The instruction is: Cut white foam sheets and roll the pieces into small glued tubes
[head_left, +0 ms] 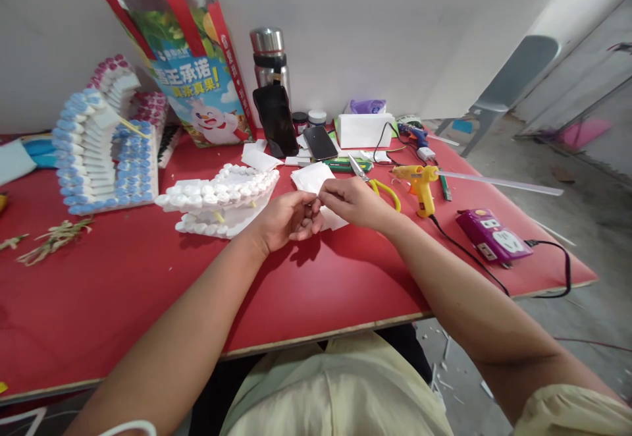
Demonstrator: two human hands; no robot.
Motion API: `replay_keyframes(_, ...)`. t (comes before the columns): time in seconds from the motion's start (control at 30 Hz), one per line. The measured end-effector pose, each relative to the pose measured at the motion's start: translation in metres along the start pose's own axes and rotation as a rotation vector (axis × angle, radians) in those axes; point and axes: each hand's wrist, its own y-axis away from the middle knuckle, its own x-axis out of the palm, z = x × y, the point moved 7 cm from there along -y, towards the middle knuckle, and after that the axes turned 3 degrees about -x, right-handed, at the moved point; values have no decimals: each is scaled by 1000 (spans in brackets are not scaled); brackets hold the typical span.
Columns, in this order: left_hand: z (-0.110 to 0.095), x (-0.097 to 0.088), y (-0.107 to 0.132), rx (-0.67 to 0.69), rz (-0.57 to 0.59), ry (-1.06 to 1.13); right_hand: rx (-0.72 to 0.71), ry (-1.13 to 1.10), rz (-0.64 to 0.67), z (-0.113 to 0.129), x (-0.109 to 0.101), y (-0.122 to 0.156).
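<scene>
A makeshift craft workshop in a bare room: a glue gun (419, 182), scissors (369, 180) and a power strip (491, 235) crowd the right end of a red table (123, 291). A foam model (222, 195) sits mid-table, and offcuts (444, 373) litter the concrete floor (567, 166).

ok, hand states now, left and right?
Left hand: fingers curled shut, pinching something too small to identify.
Right hand: pinched shut at the same spot, above the flat white sheet.

Item pinched between left hand (289, 220) and right hand (353, 202): too small, fingers cover it. Thin white foam sheet (310, 176) partly behind the right hand. Red-handled printed tote bag (197, 74) cropped at top edge. Steel flask (269, 51) base behind black phone (275, 120).
</scene>
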Motion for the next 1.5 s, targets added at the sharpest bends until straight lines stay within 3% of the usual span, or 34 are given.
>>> replay_keyframes(0.17,1,-3,-1,25,-39,3,27,3,13,-4,4,0)
replay_keyframes(0.4,-8,-4,0,153,-50,-29,89,-282,-59,-12,2,2)
replay_keyframes(0.53,-12,-2,3,224,-99,-148,150,-307,-73,-11,2,3)
replay_keyframes(0.63,-22,-1,11,389,-258,-472,198,-315,-132,-11,1,3)
replay_keyframes(0.77,-37,10,25,632,-538,-1170,258,-466,-174,-11,5,3)
replay_keyframes(0.87,-37,15,26,639,-645,-1500,277,-544,-169,-12,9,2)
replay_keyframes(1.0,-33,14,24,577,-722,-1716,256,-476,-213,-14,11,1)
replay_keyframes(1.13,-31,17,22,578,-754,-1846,313,-640,-204,-17,19,1)
replay_keyframes(1.3,-27,19,18,608,-690,-1903,414,-871,-164,-26,26,2)
replay_keyframes(1.5,-28,19,20,626,-667,-1778,296,-819,-220,-26,21,-1)
